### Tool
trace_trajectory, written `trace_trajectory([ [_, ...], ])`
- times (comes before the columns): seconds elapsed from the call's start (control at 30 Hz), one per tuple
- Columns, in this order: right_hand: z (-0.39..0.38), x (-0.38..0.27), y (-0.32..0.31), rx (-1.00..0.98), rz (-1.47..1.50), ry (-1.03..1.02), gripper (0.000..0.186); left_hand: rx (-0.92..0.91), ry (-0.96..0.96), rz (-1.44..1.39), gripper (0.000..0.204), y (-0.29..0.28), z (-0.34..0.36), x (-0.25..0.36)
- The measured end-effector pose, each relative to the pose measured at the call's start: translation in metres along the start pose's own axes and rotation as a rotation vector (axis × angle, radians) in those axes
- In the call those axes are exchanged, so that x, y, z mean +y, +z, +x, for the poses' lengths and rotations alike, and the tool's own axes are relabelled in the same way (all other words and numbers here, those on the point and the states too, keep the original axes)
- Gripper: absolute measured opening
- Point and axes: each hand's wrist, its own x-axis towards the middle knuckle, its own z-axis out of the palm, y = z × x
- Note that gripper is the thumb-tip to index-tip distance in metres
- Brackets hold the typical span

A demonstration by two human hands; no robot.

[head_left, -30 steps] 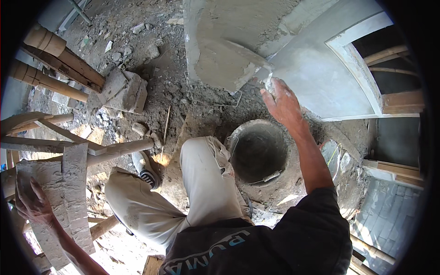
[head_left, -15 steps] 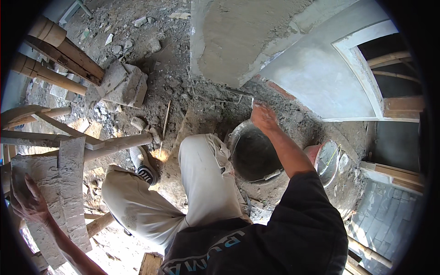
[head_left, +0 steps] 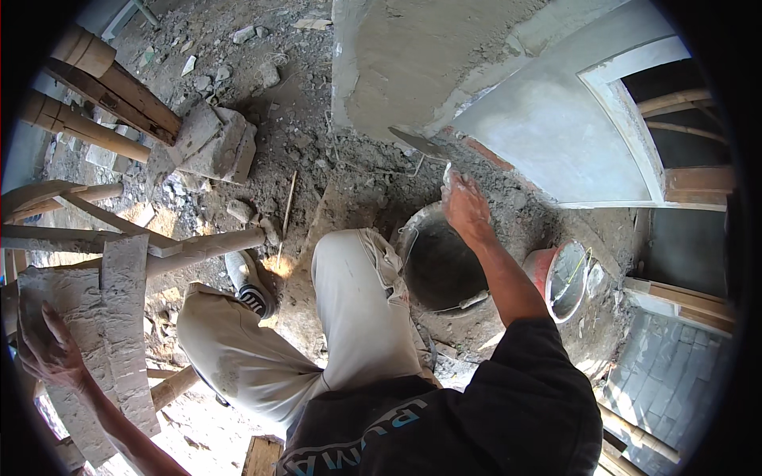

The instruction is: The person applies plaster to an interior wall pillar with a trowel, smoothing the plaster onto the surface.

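My right hand (head_left: 467, 205) is closed round the handle of a trowel (head_left: 418, 143). The flat metal blade points left, close to the foot of a wall coated in wet-looking grey plaster (head_left: 432, 67). Whether the blade touches the plaster, I cannot tell. Below this hand stands a round dark bucket (head_left: 413, 230) with a wire handle and grey, mortar-like stuff inside; my forearm covers part of its rim. On the far left, my left hand (head_left: 57, 349) lies with fingers spread on a mortar-stained plank (head_left: 123, 317).
A red bucket (head_left: 540, 270) holding greyish contents stands to the right. Bamboo poles (head_left: 198, 250) and timber crowd the left side, near a concrete-like block (head_left: 214, 143). Rubble (head_left: 270, 75) covers the ground. A thin stick (head_left: 287, 210) lies beyond my shoe (head_left: 250, 289).
My right hand has shifted slightly right, and the trowel has turned so that more of its blade's flat face shows. My left hand stays on the plank.
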Motion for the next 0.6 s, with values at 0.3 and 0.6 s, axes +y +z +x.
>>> trace_trajectory([
  [0.3,0.013,-0.009,-0.073,-0.010,0.000,0.064,0.047,0.066,0.060,-0.050,0.055,0.017,-0.006,-0.015],
  [0.6,0.031,-0.013,-0.166,-0.165,0.125,0.136,0.051,-0.054,-0.145,-0.075,0.038,0.008,-0.006,-0.005],
])
